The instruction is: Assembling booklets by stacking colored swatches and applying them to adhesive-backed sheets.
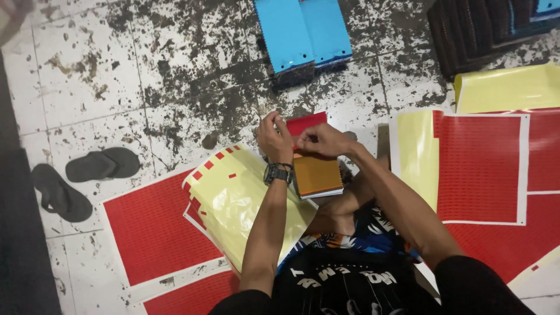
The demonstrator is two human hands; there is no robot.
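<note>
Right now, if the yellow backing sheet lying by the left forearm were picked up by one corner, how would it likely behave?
The yellow backing sheet would probably flop and sag: it already lies buckled and curled over the red sticker sheet. Its glossy, glaring surface suggests it may be slippery between fingers. It looks thin, so likely very light and easily creased.

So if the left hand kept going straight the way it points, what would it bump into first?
The left hand points up the picture, away from the person. Past it lies bare stained floor, then probably the blue-covered stack, though depth is hard to judge.
</note>
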